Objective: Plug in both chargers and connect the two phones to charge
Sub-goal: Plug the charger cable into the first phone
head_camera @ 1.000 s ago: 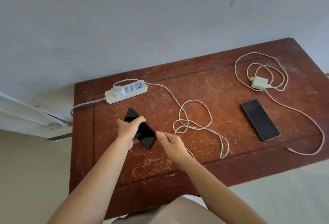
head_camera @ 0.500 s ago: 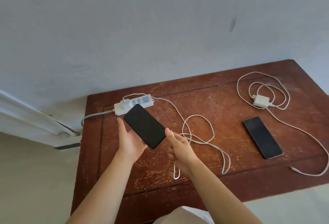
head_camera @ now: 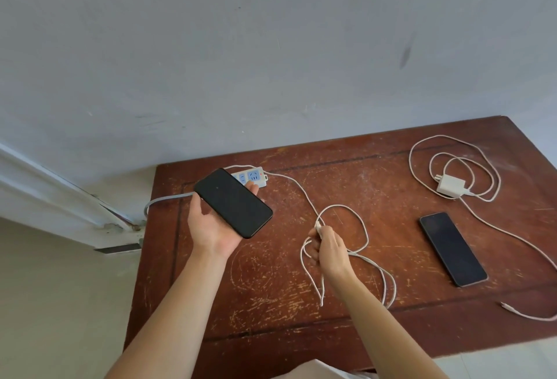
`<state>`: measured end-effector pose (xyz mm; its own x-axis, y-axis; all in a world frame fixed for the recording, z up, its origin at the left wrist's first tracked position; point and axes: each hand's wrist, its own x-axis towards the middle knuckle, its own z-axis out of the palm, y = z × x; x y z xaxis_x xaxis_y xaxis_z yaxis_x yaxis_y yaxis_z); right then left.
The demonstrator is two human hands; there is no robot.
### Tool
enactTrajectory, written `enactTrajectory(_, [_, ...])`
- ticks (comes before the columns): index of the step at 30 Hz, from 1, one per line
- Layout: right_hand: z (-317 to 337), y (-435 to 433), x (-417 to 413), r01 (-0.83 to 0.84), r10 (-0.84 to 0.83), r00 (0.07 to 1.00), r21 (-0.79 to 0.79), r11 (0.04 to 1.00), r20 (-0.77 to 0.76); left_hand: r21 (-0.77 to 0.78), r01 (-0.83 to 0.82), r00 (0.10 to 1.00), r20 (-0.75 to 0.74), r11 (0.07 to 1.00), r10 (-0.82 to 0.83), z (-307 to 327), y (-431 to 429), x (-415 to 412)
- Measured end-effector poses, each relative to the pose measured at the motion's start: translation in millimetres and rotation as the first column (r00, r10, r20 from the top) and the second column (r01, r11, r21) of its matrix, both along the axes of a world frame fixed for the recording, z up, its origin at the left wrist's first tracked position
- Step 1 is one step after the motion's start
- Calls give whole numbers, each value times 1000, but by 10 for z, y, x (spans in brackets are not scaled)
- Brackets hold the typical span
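My left hand (head_camera: pixel 211 228) holds a black phone (head_camera: pixel 233 202) screen up, lifted above the table's left part. My right hand (head_camera: pixel 328 250) is closed on the plug end of a white cable (head_camera: pixel 366 237), apart from the phone. That cable runs back to the white power strip (head_camera: pixel 256 178), which the phone partly hides; the charger in it is hidden. A second black phone (head_camera: pixel 452 249) lies flat at the right. Behind it lies a white charger block (head_camera: pixel 450 186) unplugged, with its coiled cable (head_camera: pixel 494 185) trailing to the front right edge.
The worn brown wooden table (head_camera: pixel 271 288) stands against a grey wall. The strip's grey lead (head_camera: pixel 162 199) drops off the table's left edge. The second cable's loose tip (head_camera: pixel 506 306) rests near the front right edge.
My left hand has lifted the phone off the table and turned it screen up. My right hand moved right, away from the phone, with the cable end. The camera tilted up.
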<state>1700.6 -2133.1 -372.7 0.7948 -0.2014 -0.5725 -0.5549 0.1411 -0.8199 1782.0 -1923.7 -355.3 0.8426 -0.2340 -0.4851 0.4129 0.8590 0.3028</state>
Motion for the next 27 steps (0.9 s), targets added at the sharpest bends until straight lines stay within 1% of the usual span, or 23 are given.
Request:
enactTrajectory(2, [76,7,-11,-40,45,994,-53,998,95,14,-28,1000,-13,1000,28,104,-11,29])
enactTrajectory(5, [260,51,-25,-83,78,972,11,996,223,39,-135,987,-82,990,138,259,-100,58])
enactTrajectory(8, [435,134,-27,-125,111,955,34,992,274,61,-228,961,-146,972,235,349,-200,51])
enactTrajectory(12, [588,238,-29,-131,118,944,24,991,308,32,-238,958,-156,971,240,453,-273,13])
enactTrajectory(18, [702,244,-25,-155,125,937,67,986,327,-10,-225,966,-130,974,222,562,-334,-49])
enactTrajectory(22, [751,238,-14,-134,98,951,107,985,292,-18,-206,972,-115,978,203,536,-352,-79])
enactTrajectory(24, [763,218,-9,-152,123,952,86,985,279,-19,-194,978,-84,981,192,520,-353,-91])
enactTrajectory(27, [788,178,-6,-198,176,950,63,978,259,23,-199,978,-55,980,200,466,-342,-98])
